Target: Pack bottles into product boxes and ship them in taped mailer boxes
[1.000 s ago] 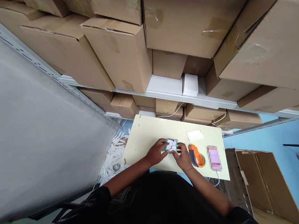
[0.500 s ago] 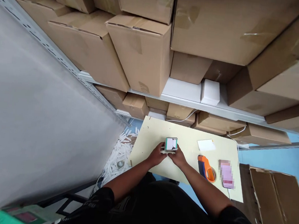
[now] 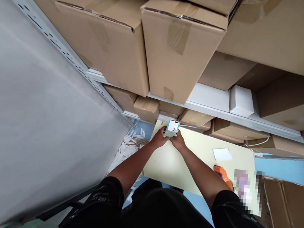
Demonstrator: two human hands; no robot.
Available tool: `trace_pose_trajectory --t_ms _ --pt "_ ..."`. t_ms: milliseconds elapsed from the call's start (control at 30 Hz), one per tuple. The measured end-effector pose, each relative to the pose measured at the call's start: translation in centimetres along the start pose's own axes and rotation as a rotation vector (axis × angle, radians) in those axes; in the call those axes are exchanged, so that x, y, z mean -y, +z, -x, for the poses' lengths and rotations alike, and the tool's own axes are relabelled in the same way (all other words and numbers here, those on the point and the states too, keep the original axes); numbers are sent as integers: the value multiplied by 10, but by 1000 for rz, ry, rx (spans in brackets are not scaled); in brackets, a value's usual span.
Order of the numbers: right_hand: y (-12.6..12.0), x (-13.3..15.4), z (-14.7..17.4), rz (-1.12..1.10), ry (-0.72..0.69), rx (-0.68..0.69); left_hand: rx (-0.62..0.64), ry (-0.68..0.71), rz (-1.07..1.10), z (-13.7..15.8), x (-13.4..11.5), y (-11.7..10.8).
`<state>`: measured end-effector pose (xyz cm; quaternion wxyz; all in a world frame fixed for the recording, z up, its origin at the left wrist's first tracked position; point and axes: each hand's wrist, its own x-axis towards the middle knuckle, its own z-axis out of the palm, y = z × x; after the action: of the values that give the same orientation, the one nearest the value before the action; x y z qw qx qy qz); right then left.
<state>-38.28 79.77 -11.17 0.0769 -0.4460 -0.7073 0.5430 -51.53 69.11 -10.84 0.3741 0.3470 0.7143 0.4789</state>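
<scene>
Between my two hands is a small white-and-green box (image 3: 172, 128), held near the far left edge of the pale table (image 3: 168, 165). Its upper face is white with dark marks and a green edge. My left hand (image 3: 159, 138) grips the left side, fingers wrapped round it. On the other side, my right hand (image 3: 178, 141) closes on the near right corner. The fingertips under the box are hidden. A white card or sheet (image 3: 222, 154) lies on the table to the right.
An orange tape dispenser (image 3: 223, 176) sits on the right of the table, partly behind my right arm, beside a blurred-out phone (image 3: 243, 184). Shelves with cardboard boxes (image 3: 178, 52) rise beyond the table. White paper strips (image 3: 129, 147) litter the floor at left.
Both hands have carried the small box forward, away from my body, toward the table's far edge. The box now tilts more toward me. My view has shifted left.
</scene>
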Motion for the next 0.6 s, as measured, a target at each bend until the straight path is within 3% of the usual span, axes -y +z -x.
trace_pose_trajectory --t_ms 167,300,467,600 --pt "-12 1 20 114 165 1 -86 -142 -24 15 4 2" --pt "-34 -18 54 79 207 43 -168 -252 -10 49 3 7" --pt "-73 -63 98 60 176 129 -289 -314 -34 130 3 32" --pt "-100 -83 111 54 105 211 -510 -383 9 207 -4 70"
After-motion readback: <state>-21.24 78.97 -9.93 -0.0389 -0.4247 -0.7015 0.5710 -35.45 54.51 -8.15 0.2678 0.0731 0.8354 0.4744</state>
